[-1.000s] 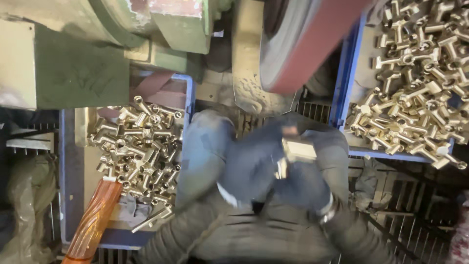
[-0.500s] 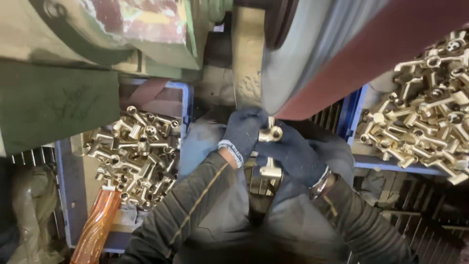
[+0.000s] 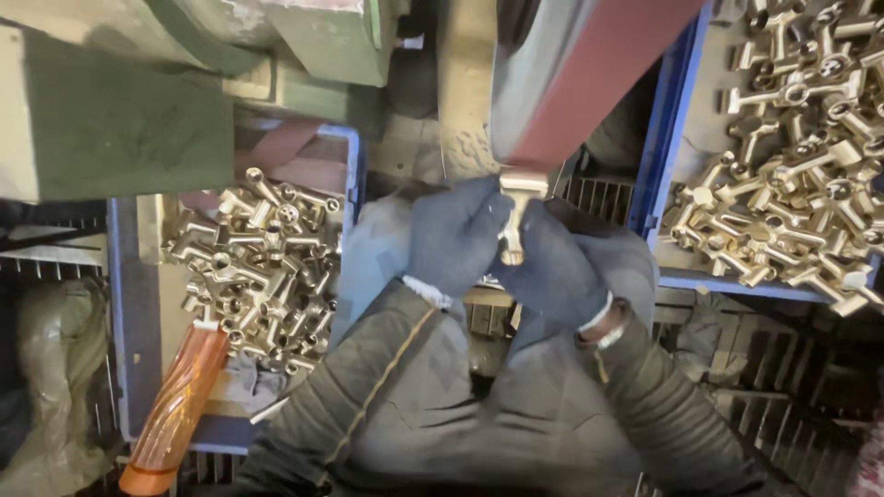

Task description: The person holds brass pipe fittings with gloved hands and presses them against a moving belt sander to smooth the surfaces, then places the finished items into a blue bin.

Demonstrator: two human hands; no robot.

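Both my hands wear dark blue knit gloves and grip one brass fitting (image 3: 516,216) between them. My left hand (image 3: 453,235) holds its left side, my right hand (image 3: 551,267) its lower right. The fitting's top end touches the lower edge of the reddish-brown sanding belt (image 3: 589,78) that runs over a wheel above. My dark quilted sleeves fill the bottom middle of the view.
A blue crate (image 3: 133,313) at left holds several brass fittings (image 3: 262,262). Another blue crate (image 3: 668,138) at right holds more brass fittings (image 3: 801,156). An orange ribbed bottle (image 3: 175,414) lies at lower left. Green machine housing (image 3: 120,129) is at upper left.
My hands have risen from my lap with the brass fitting and brought it up against the belt's lower edge. The camera view has moved closer to the belt.
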